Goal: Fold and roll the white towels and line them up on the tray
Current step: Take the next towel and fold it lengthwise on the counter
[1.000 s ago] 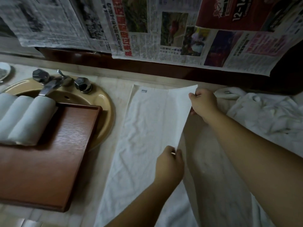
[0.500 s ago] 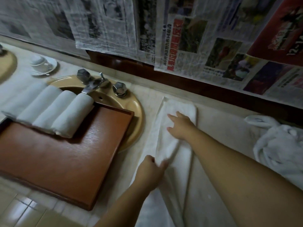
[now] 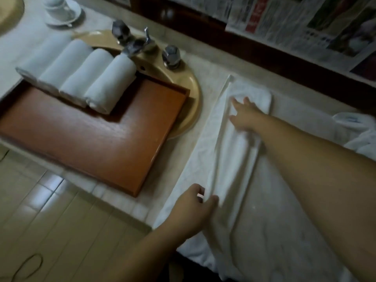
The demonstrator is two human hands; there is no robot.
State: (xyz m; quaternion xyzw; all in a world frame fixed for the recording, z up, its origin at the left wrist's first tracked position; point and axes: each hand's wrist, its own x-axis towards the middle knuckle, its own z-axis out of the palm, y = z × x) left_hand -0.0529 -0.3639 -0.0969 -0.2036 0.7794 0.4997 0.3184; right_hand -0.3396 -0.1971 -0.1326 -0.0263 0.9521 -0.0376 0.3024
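Observation:
A white towel (image 3: 227, 151) lies folded lengthwise into a long strip on the counter. My right hand (image 3: 243, 113) rests flat on its far end with fingers spread. Nearer to me, my left hand (image 3: 193, 208) touches the strip's near part, thumb and fingers at the fold edge. A brown wooden tray (image 3: 97, 137) sits to the left, partly over the sink. Several rolled white towels (image 3: 81, 76) lie side by side across its far end.
A beige sink (image 3: 189, 86) with a chrome tap (image 3: 138, 43) and knobs sits behind the tray. A pile of loose white towels (image 3: 358, 131) lies at far right. A white cup and saucer (image 3: 61, 11) stand at the top left. Newspaper covers the wall.
The raised right half of the towel has been folded over to the left and laid down. My right hand went from pinching the far corner to lying flat on the strip. The view tilted down.

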